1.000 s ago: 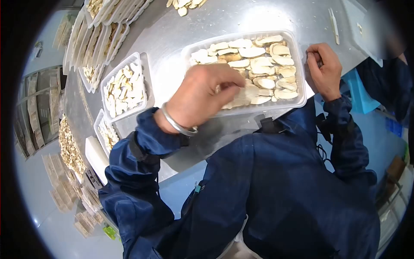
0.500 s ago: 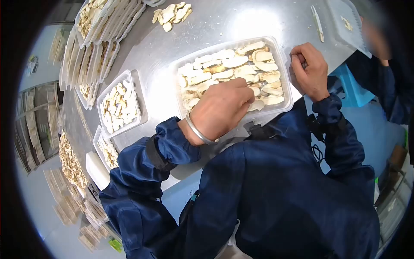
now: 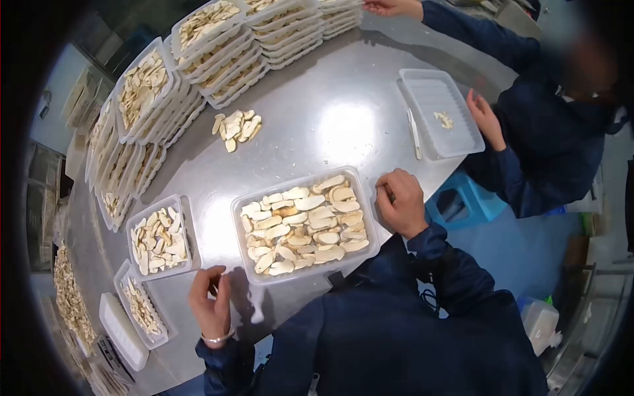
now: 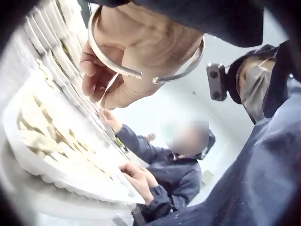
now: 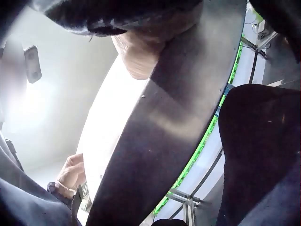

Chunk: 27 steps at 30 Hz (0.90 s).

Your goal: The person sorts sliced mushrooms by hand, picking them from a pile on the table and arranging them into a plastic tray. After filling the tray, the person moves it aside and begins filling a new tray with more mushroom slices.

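Note:
A clear plastic tray [image 3: 240, 228] in the middle of the metal table holds rows of pale mushroom slices [image 3: 322, 223]. My left hand [image 3: 210, 305], with a silver bracelet at the wrist, hangs by the tray's front left corner. Its fingers are loosely bent, with no slice visible in them in the head view. In the left wrist view the same hand [image 4: 141, 52] hovers above the tray's level, thumb near the fingertips. My right hand [image 3: 401, 203] rests loosely curled on the table just right of the tray; the right wrist view shows only its heel, the fingers hidden.
Smaller trays of mushroom pieces [image 3: 158, 239] stand at the left. Stacked filled trays [image 3: 142, 92] line the back left, with a loose pile of slices [image 3: 236, 127] before them. Across the table, another person [image 3: 541, 145] sits by a tray [image 3: 456, 142] and a white-handled tool [image 3: 414, 133].
My left hand has drawn back from over the tray to its left side. The head view has shifted, showing more of the table and the other person. My right hand stays beside the tray.

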Each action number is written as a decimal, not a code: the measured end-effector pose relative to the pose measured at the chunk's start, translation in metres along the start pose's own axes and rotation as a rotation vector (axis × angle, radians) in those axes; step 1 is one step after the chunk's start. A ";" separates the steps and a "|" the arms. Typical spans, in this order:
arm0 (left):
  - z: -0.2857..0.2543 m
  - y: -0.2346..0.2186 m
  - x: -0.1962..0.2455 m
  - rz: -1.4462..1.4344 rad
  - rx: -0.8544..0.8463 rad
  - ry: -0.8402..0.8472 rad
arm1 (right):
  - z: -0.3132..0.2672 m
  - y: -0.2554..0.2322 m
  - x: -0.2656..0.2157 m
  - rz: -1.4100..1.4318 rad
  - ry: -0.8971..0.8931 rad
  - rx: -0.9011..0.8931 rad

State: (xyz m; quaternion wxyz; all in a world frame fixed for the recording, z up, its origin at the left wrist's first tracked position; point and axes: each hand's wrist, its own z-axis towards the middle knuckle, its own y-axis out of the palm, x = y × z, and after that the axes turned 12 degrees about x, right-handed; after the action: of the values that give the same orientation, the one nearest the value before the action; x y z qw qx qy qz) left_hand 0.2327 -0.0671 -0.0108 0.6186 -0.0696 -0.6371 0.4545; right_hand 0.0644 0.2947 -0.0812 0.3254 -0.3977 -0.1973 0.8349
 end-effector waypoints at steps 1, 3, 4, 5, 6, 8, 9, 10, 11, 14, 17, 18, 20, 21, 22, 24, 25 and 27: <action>-0.011 -0.001 -0.003 -0.046 -0.001 -0.047 | 0.003 0.000 0.001 -0.006 -0.013 0.018; -0.030 0.003 -0.006 -0.126 0.033 -0.096 | 0.000 0.002 0.000 0.002 -0.026 0.030; -0.036 0.005 -0.005 -0.137 0.025 -0.100 | -0.003 0.004 0.002 -0.009 -0.024 0.034; -0.040 0.009 -0.004 -0.147 0.014 -0.112 | -0.003 0.005 0.003 0.027 -0.006 0.036; -0.044 0.012 -0.004 -0.158 0.000 -0.126 | -0.002 0.003 0.001 0.060 0.015 0.036; -0.051 0.016 -0.008 -0.145 -0.032 -0.120 | -0.004 -0.006 -0.011 0.123 0.227 0.008; -0.056 0.015 -0.015 -0.168 -0.051 -0.145 | -0.005 -0.011 -0.012 0.115 0.141 0.026; -0.060 0.015 -0.016 -0.183 -0.045 -0.137 | -0.003 -0.016 -0.022 0.125 0.049 0.010; -0.065 0.013 -0.015 -0.194 -0.047 -0.127 | -0.004 -0.025 -0.035 0.134 -0.034 -0.004; -0.075 0.012 -0.018 -0.145 -0.026 -0.042 | -0.014 -0.037 -0.063 0.155 -0.247 -0.082; -0.080 0.021 -0.017 -0.116 0.045 0.026 | -0.021 -0.036 -0.086 0.156 -0.369 -0.190; -0.081 0.022 -0.019 -0.115 0.051 0.021 | -0.023 -0.034 -0.087 0.135 -0.363 -0.196; -0.081 0.023 -0.020 -0.113 0.068 0.013 | -0.025 -0.029 -0.088 0.095 -0.354 -0.207; -0.081 0.023 -0.020 -0.118 0.067 0.012 | -0.026 -0.028 -0.088 0.097 -0.359 -0.217; -0.080 0.023 -0.020 -0.125 0.068 0.013 | -0.026 -0.026 -0.086 0.100 -0.366 -0.224; -0.079 0.022 -0.020 -0.124 0.066 0.017 | -0.026 -0.024 -0.086 0.097 -0.364 -0.252; -0.079 0.023 -0.020 -0.120 0.066 0.019 | -0.027 -0.023 -0.088 0.091 -0.358 -0.273; -0.078 0.023 -0.021 -0.111 0.069 0.023 | -0.028 -0.023 -0.090 0.086 -0.354 -0.302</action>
State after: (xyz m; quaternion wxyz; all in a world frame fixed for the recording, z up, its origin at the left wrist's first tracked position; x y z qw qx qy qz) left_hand 0.2933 -0.0288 -0.0552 0.6520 -0.0180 -0.6169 0.4405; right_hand 0.1378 0.2494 -0.0363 0.1865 -0.2972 -0.3569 0.8657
